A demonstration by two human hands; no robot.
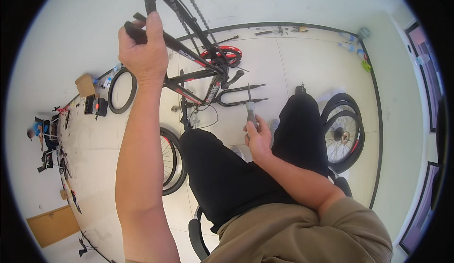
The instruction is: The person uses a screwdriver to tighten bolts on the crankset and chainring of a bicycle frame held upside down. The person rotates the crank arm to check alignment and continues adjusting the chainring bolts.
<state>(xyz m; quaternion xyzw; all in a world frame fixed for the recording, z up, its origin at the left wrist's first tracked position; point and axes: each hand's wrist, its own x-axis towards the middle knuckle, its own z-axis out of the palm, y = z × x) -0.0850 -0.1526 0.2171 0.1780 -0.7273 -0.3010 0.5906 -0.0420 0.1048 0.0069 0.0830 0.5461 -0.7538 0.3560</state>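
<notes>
My left hand [143, 52] is raised at the upper left, gripping a black tube at the rear end of a black-and-red bicycle frame [190, 77], with a chain [197, 15] hanging along it. The red-and-black chainring [227, 53] and crank sit low on the frame. My right hand [257, 139] holds a grey-handled screwdriver [250, 109] between my knees, its shaft pointing away from me. A black fork [242, 103] lies on the floor just beyond its tip.
Loose wheels [353, 147] [174, 180] lie either side of my legs. A tire [111, 100], cardboard box [85, 86] and toolbox [96, 106] lie left. Tools [267, 31] and bottles [347, 45] line the wall [307, 5]. A person [40, 128] sits at the far left.
</notes>
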